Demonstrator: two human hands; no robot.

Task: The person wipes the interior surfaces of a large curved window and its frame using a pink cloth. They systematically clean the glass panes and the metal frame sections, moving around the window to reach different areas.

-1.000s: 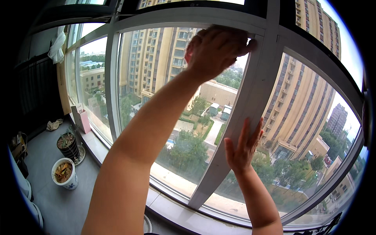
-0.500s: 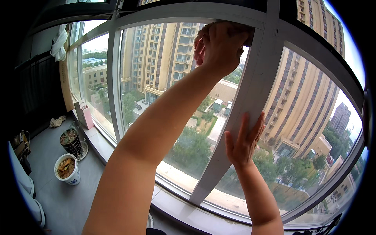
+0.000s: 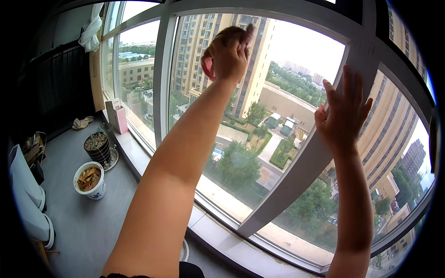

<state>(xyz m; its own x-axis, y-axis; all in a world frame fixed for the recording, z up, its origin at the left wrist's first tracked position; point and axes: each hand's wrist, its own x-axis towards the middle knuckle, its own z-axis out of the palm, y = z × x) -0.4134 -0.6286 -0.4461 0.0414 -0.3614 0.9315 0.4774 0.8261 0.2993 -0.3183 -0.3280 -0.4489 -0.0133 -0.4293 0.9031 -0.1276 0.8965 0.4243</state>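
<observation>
My left hand (image 3: 228, 58) is raised to the upper part of the middle window pane (image 3: 296, 51). Its fingers are closed around a reddish-pink cloth (image 3: 207, 66), which lies against the glass. Most of the cloth is hidden behind the hand, and its dark upper edge shows over the knuckles. To the right, my right hand (image 3: 342, 116) is spread flat at the grey upright window frame (image 3: 303, 178) between two panes. Nothing is in that hand.
A tiled sill (image 3: 222, 235) runs below the windows, with a pink-and-white box (image 3: 117, 116) at its far left. On the grey floor stand a white pot (image 3: 95, 187) of dry leaves and a dark plant pot (image 3: 98, 150). A tied white curtain (image 3: 91, 34) hangs upper left.
With the cloth, my left hand has moved left from the pane's upper right corner. My right hand is higher along the upright frame. The whole view has shifted somewhat.
</observation>
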